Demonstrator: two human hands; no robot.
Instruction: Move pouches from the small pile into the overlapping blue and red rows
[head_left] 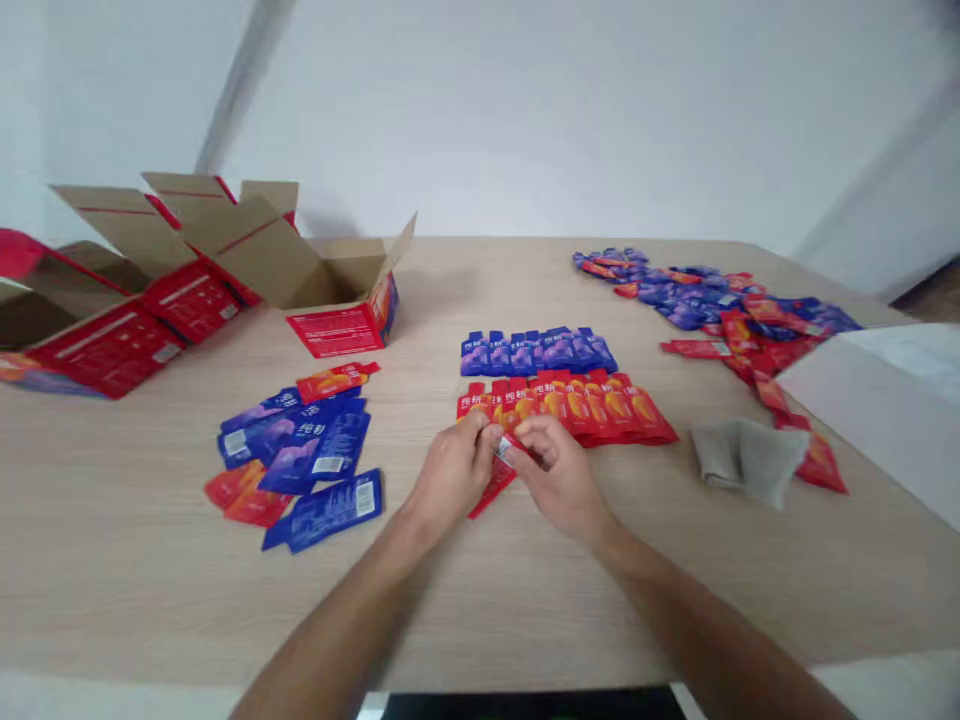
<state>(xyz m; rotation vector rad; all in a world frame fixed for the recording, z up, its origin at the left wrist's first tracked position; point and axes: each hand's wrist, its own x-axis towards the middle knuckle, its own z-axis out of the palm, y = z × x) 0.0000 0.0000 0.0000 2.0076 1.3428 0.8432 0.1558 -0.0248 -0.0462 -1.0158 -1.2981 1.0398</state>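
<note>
Near the middle of the table, my left hand (454, 462) and my right hand (559, 474) pinch a red sachet (495, 484) between them. A pale label shows on it between the fingertips, and its lower end points down toward the left. Just beyond my hands lies a row of overlapping red-orange sachets (600, 408), its left part partly covered by my fingers. Behind that row is a second row of overlapping blue-purple sachets (536, 352).
Open red cardboard boxes (112, 345) line the left side, with another open box (337, 330) beside them. Loose blue and red sachets (315, 450) lie left of my hands. At right are a long mixed heap of sachets (697, 300), a folded grey cloth (746, 455) and a white surface (885, 400).
</note>
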